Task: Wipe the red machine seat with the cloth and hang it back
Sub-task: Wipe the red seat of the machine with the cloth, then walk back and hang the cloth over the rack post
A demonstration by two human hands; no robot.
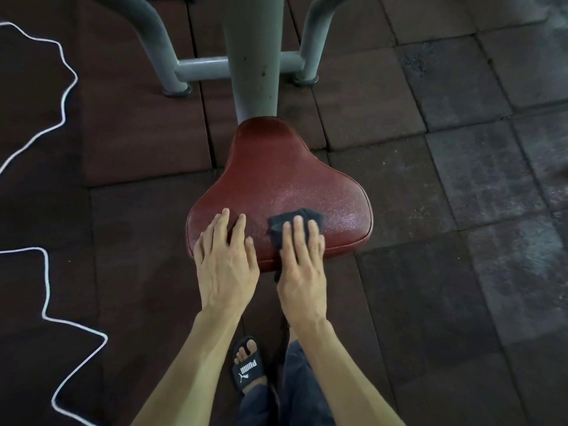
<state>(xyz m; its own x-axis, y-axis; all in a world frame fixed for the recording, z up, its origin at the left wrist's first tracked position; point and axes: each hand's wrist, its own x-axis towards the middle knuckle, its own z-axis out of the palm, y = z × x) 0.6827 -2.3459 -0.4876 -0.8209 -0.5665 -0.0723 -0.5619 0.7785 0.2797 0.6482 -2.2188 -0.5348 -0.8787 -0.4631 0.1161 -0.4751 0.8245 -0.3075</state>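
Left hand (226, 259) flat on near-left part of red seat (276, 179), fingers spread, grip released, holding nothing. Just to its right, dark cloth (295, 221) lies on near-right part of seat; one end hangs over near edge. Right hand (302, 265) presses cloth flat under extended fingers, grip not clenched

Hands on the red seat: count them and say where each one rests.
2. The left hand lies flat on the seat's near-left part; the right hand presses the dark cloth on its near-middle edge.
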